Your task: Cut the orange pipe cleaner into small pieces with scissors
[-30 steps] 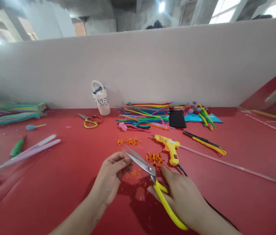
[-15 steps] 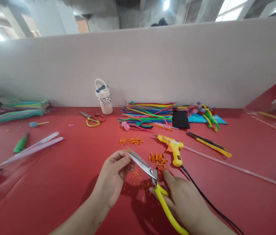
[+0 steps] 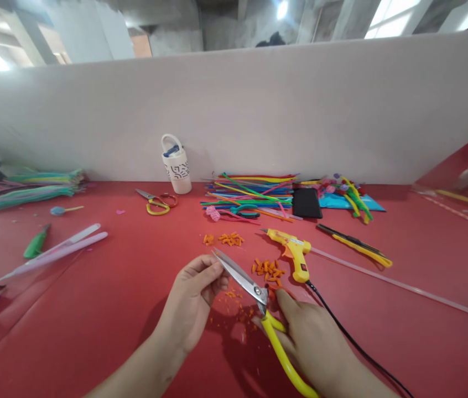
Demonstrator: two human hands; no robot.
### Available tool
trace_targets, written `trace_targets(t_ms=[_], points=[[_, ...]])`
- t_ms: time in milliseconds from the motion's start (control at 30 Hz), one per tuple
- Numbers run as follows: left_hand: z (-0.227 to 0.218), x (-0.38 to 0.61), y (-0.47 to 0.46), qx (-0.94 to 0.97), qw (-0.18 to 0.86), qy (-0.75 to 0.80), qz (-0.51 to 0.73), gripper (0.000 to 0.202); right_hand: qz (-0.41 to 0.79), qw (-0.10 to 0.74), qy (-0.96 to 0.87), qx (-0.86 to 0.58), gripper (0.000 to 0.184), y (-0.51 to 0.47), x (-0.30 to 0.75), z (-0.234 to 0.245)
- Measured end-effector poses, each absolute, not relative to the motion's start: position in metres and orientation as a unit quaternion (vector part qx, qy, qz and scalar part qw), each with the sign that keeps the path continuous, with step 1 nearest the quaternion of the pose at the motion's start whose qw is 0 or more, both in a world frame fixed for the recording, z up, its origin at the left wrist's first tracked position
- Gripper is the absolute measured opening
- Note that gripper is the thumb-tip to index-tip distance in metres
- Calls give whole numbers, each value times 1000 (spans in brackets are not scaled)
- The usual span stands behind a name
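My right hand (image 3: 311,337) grips a pair of scissors (image 3: 244,282) with yellow handles, its blades pointing up and left, nearly closed. At the blade tips, the thumb and fingers of my left hand (image 3: 195,296) are pinched together; a small orange piece seems to be between them, mostly hidden. Orange crumbs (image 3: 234,298) lie scattered on the red table below the blades. Just beyond, short orange pieces form one pile (image 3: 269,270) right of the blades and another pile (image 3: 230,239) farther back.
A yellow glue gun (image 3: 294,249) with a black cord lies to the right. Colourful pipe cleaners (image 3: 250,190) and a black phone-like slab (image 3: 307,203) lie at the back. Left are a white cup (image 3: 177,171), other scissors (image 3: 157,203) and a green tool (image 3: 37,243). Tweezers (image 3: 354,244) lie right.
The scissor blades have come slightly closer together at the tips. The orange bit that showed there is now hardly visible. Both hands have stayed in place.
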State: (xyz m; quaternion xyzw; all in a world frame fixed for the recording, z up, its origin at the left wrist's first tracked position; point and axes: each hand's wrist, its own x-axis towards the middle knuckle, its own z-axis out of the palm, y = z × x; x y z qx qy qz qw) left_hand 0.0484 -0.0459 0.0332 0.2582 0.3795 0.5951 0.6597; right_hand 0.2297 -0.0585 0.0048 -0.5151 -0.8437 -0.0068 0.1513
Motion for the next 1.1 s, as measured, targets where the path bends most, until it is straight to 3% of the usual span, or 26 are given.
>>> trace_targets(t_ms=[600, 867, 967, 1100], points=[[35, 48, -45, 262, 661, 383, 590, 8, 46, 154, -832, -530, 34, -59, 231, 3], [34, 44, -40, 304, 626, 407, 592, 6, 173, 141, -790, -572, 31, -53, 235, 13], [31, 47, -41, 329, 631, 421, 563, 5, 241, 180, -762, -574, 27, -52, 234, 14], [26, 56, -46, 383, 642, 452, 487, 7, 419, 275, -683, -532, 17, -54, 228, 21]])
